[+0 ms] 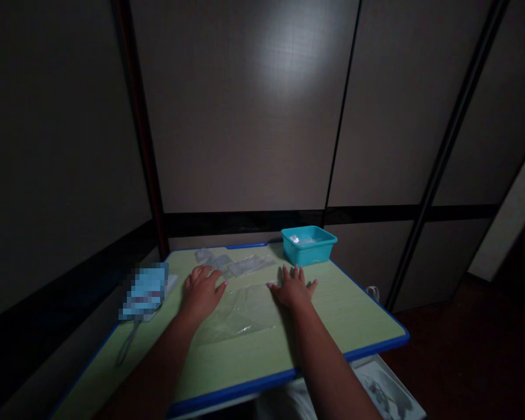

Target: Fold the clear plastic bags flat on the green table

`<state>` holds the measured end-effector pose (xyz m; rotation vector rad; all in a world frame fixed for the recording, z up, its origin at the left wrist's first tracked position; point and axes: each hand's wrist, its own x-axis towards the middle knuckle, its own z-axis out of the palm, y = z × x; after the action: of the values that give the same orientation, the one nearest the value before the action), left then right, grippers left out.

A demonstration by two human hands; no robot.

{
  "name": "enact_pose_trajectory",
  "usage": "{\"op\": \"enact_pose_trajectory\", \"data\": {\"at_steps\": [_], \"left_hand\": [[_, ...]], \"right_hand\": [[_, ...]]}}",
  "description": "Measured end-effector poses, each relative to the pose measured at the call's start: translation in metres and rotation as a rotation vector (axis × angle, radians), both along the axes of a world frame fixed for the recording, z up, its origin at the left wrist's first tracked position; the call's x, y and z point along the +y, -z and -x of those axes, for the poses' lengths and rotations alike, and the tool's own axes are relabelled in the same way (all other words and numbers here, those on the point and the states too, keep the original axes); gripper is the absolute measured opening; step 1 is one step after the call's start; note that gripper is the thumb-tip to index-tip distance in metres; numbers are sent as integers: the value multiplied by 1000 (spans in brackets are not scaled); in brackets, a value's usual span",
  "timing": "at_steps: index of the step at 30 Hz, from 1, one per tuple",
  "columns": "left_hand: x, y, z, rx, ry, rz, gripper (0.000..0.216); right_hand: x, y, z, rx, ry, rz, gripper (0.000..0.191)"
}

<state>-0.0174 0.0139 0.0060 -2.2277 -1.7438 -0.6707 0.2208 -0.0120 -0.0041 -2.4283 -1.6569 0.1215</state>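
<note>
Both of my hands lie flat on a green table (354,309) with a blue rim. My left hand (201,289) rests with its fingers spread just left of a clear plastic bag (240,312). My right hand (294,289) is spread flat on the bag's right edge. The bag lies flat between the two hands. Beyond them, more clear plastic bags (238,262) lie in a loose pile near the table's far edge.
A teal plastic bin (308,245) stands at the far right of the table with something clear inside. A blurred-out card on a lanyard (144,291) lies at the left edge. Dark wall panels close in behind. A white bin (382,391) sits below the table's right front.
</note>
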Motion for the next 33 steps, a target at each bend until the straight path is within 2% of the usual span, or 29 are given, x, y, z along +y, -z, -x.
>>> {"op": "enact_pose_trajectory", "data": {"at_steps": [6, 10, 15, 19, 23, 28, 33], "left_hand": [[1, 1, 4, 9, -95, 35, 28], [2, 3, 7, 11, -126, 91, 23], [3, 6, 8, 29, -118, 125, 24], [5, 10, 8, 20, -161, 153, 45], [9, 18, 7, 10, -167, 174, 61], [15, 25, 8, 12, -227, 230, 56], [15, 24, 11, -5, -276, 241, 49]], "right_hand": [[2, 0, 2, 4, -10, -152, 68], [1, -4, 5, 34, -125, -262, 51], [-1, -6, 8, 50, -319, -198, 51], [-3, -6, 12, 27, -333, -101, 58], [-4, -5, 17, 0, -368, -54, 56], [0, 0, 16, -42, -376, -2, 55], [4, 3, 15, -47, -376, 39, 55]]}}
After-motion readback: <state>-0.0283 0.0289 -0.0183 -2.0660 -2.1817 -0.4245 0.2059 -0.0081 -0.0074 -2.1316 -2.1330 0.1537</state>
